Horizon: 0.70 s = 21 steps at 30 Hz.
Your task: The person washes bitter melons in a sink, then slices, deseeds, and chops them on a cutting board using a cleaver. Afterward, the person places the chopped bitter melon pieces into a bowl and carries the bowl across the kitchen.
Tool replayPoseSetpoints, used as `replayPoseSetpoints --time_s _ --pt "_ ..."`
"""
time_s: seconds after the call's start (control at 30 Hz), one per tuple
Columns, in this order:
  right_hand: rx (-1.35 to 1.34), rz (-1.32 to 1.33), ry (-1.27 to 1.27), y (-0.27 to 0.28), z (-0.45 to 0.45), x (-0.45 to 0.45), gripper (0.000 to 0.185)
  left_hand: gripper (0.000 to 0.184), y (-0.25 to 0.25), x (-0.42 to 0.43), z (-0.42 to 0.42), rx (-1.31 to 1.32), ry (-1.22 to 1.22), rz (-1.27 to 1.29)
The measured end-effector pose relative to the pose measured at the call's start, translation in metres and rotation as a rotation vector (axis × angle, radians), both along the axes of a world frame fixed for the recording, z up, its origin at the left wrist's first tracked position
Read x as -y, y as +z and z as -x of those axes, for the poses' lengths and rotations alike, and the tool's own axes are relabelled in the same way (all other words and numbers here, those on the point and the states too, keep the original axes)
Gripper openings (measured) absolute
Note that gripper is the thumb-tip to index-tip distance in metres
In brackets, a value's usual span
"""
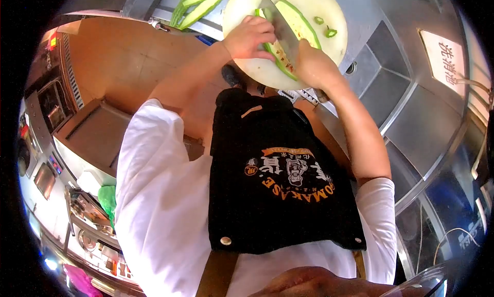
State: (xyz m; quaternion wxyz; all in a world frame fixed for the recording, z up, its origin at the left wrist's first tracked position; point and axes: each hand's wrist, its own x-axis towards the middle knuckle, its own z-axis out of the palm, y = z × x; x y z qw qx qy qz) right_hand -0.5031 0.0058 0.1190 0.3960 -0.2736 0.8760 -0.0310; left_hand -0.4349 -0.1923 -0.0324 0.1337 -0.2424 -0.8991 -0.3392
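Note:
A round white cutting board [242, 3] lies at the top of the view. On it rest two halves of a long green gourd that looks like bitter melon; the nearer half [286, 66] shows reddish seeds and pith, the farther half [294, 18] a pale inside. My left hand [250, 38] holds the nearer half near its far end, fingers curled over it. In my right hand [315, 65] is a cleaver [282, 30], its handle hidden by the fingers. The broad blade stands between the two halves, close to my left fingertips; whether its edge touches gourd I cannot tell.
Small green end pieces [331, 33] lie at the board's right. More cut gourd lengths [203, 6] sit beyond its left side. Steel sinks [386, 93] with a sign [443, 57] stand on the right. Brown floor [113, 55] and kitchen equipment fill the left.

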Motion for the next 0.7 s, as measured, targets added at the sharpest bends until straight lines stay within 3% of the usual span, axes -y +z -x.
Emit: replayPoseSetpoints --time_s 0.23,0.53,0.63,0.7 --pt "0.106 -0.282 0.116 0.03 -0.017 -0.033 0.033 0.044 -0.003 -0.002 -0.002 0.005 0.023 -0.009" --pt "0.127 -0.416 0.234 0.047 -0.026 -0.083 0.034 0.043 0.0 -0.006 -0.003 -0.029 0.104 -0.003" --pt "0.082 -0.335 0.203 0.046 -0.037 -0.092 0.033 0.039 0.014 -0.007 -0.003 0.019 0.09 0.152" --pt "0.091 -0.332 0.182 0.043 -0.043 -0.098 0.032 0.039 0.004 -0.006 -0.002 0.056 0.055 0.115"
